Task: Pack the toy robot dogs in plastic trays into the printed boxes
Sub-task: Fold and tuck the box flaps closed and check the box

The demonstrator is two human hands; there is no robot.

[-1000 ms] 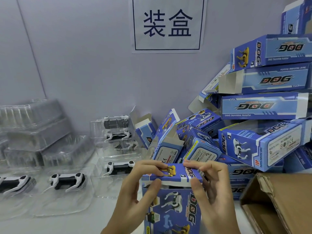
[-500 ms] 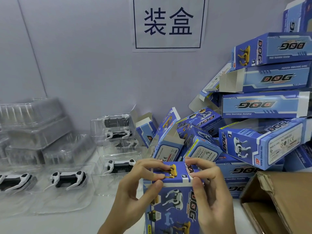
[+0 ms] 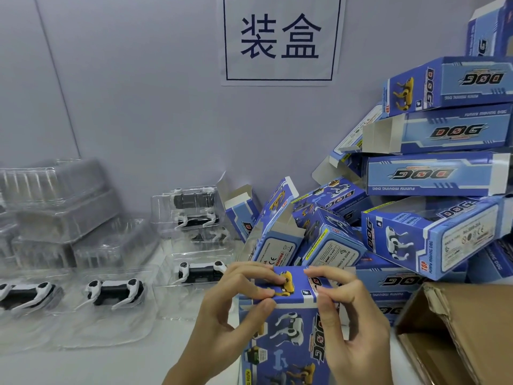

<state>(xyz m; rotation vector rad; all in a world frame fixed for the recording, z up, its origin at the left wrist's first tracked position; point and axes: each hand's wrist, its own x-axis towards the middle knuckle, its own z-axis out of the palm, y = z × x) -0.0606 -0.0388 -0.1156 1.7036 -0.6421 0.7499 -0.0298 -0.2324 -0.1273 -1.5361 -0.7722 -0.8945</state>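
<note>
We note toy dogs in clear trays (image 3: pixel 113 294) on table at left. Our left hand (image 3: pixel 222 320) and right hand (image 3: pixel 352 323) pinch top flap of upright blue box (image 3: pixel 288 337), front centre. Box pile (image 3: pixel 433 207) and brown carton (image 3: pixel 466 334) at right.

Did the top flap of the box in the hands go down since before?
Yes. The top flap has folded down flat onto the box, which stayed put.

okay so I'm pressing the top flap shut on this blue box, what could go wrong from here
The top flap may crease or stay untucked under uneven pressure from the left hand and right hand. The leaning pile of printed boxes close behind could slide onto the box you hold. Your left forearm could also bump the nearest trayed dog.
</note>
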